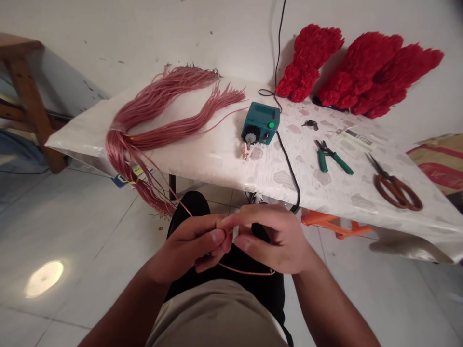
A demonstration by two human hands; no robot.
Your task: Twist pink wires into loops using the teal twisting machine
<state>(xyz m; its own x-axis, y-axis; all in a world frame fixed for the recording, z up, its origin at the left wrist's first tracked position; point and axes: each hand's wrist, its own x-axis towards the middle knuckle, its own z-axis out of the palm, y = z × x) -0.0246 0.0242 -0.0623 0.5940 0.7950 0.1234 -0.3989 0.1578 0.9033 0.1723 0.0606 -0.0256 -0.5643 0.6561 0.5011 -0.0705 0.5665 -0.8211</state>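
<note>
Above my lap, my left hand (197, 243) is closed, thumb and fingers pinching a thin pink cord (184, 207). This cord runs up left to a large tied bundle of pink cords (119, 132), and a loop of it hangs below both hands. My right hand (277, 238) meets the left fingertips; its index finger touches there, while thumb and index stand apart. Whether its other fingers touch the cord is hidden. On the table beyond is a small teal machine (261, 120) with a lit green button, a black knob and a pale jaw-like piece at its front.
On the white covered table (217, 164) lie green-handled pliers (331, 156), brown-handled scissors (396, 188) and a small dark object (310, 125). Red fluffy bunches (379, 72) lean against the wall. A black cable (289, 161) hangs over the front edge. A wooden stool (27, 86) stands left.
</note>
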